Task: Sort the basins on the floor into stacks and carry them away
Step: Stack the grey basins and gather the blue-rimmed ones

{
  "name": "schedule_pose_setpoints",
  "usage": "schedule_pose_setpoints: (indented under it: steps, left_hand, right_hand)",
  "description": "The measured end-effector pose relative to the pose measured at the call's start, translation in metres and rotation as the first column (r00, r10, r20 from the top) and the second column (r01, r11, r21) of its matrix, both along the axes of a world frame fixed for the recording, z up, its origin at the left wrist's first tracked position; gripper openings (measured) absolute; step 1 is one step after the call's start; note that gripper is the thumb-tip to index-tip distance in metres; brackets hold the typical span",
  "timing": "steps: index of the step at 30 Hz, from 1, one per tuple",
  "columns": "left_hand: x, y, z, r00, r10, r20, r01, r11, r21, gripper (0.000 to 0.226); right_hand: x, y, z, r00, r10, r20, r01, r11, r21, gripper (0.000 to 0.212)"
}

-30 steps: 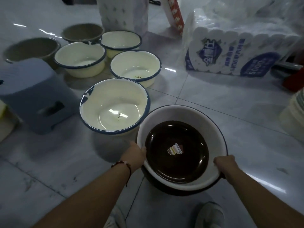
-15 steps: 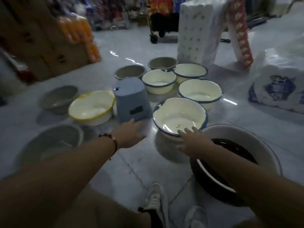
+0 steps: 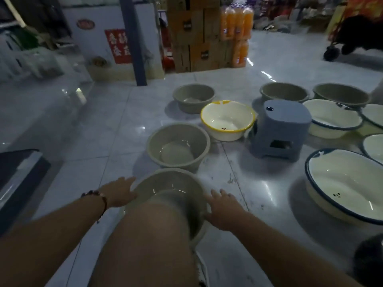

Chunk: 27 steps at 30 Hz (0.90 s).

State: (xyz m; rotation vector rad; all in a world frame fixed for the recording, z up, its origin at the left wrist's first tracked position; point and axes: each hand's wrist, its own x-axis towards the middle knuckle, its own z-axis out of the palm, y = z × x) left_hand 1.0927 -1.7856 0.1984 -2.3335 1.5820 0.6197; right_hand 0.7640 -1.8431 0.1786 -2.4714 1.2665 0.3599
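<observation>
Grey basin (image 3: 165, 189) on floor, left hand (image 3: 119, 192) and right hand (image 3: 224, 210) flat-fingered against its sides

The pale tiled floor (image 3: 99, 131) carries grey basins: one (image 3: 165, 187) between the fingers of both hands, another (image 3: 178, 150) just beyond the fingertips, then a yellow-rimmed basin (image 3: 228, 121), a stool (image 3: 281, 129) (blue-grey) and blue-rimmed basins (image 3: 348, 183) rightward.

Floor tiles (image 3: 269, 204) look glossy and marble-like, grey basins (image 3: 178, 150) seem smooth matt plastic, cream basins (image 3: 350, 185) shiny like enamel, cartons (image 3: 192, 34) plain cardboard.
</observation>
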Motion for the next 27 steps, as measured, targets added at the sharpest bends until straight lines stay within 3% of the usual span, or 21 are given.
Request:
schedule_pose_setpoints:
  steps: [3, 8, 10, 12, 13, 15, 17, 18, 20, 22, 24, 27]
  left_hand:
    - [0.023, 0.025, -0.058, 0.999, 0.043, 0.001, -0.043, 0.994, 0.103, 0.079]
    - [0.031, 0.028, -0.126, 0.996, 0.085, -0.011, -0.083, 0.989, 0.121, 0.073]
    - [0.03, 0.029, -0.147, 0.989, 0.144, -0.029, -0.141, 0.987, 0.079, 0.069]
    - [0.031, 0.033, -0.167, 0.969, 0.243, -0.054, -0.242, 0.97, 0.021, 0.067]
    - [0.03, 0.034, -0.175, 0.946, 0.311, -0.089, -0.311, 0.95, 0.013, 0.07]
    - [0.027, 0.037, -0.192, 0.836, 0.485, -0.254, -0.508, 0.861, -0.03, 0.079]
    - [0.025, 0.043, -0.21, 0.651, 0.623, -0.433, -0.718, 0.69, -0.087, 0.075]
    - [0.026, 0.043, -0.213, 0.561, 0.665, -0.493, -0.793, 0.602, -0.091, 0.069]
    - [0.028, 0.041, -0.207, 0.386, 0.713, -0.586, -0.897, 0.437, -0.058, 0.048]
    - [0.033, 0.04, -0.194, 0.272, 0.693, -0.668, -0.936, 0.352, -0.016, 0.03]
    - [0.038, 0.041, -0.178, 0.245, 0.633, -0.735, -0.936, 0.352, -0.009, 0.024]
    - [0.049, 0.035, -0.152, 0.284, 0.548, -0.787, -0.927, 0.366, -0.08, 0.011]
  right_hand:
    - [0.026, 0.003, -0.045, 0.992, 0.032, -0.125, -0.025, 0.998, 0.055, 0.075]
    - [0.037, -0.001, -0.106, 0.978, -0.002, -0.209, 0.028, 0.992, 0.121, 0.076]
    - [0.037, -0.005, -0.127, 0.976, -0.087, -0.198, 0.12, 0.98, 0.161, 0.079]
    - [0.041, -0.01, -0.141, 0.956, -0.275, -0.104, 0.292, 0.928, 0.231, 0.087]
    - [0.043, -0.012, -0.147, 0.902, -0.432, -0.016, 0.413, 0.85, 0.326, 0.09]
    - [0.049, -0.015, -0.158, 0.621, -0.778, 0.099, 0.549, 0.521, 0.654, 0.077]
    - [0.057, -0.017, -0.166, 0.323, -0.946, -0.01, 0.522, 0.169, 0.836, 0.055]
    - [0.059, -0.018, -0.167, 0.239, -0.968, -0.081, 0.514, 0.055, 0.856, 0.049]
    - [0.06, -0.022, -0.17, 0.127, -0.982, -0.139, 0.507, -0.056, 0.86, 0.037]
    - [0.059, -0.025, -0.166, 0.066, -0.987, -0.145, 0.486, -0.096, 0.869, 0.029]
    - [0.06, -0.025, -0.155, 0.019, -0.99, -0.137, 0.451, -0.114, 0.885, 0.022]
    - [0.062, -0.021, -0.14, -0.02, -0.986, -0.168, 0.373, -0.163, 0.913, 0.009]
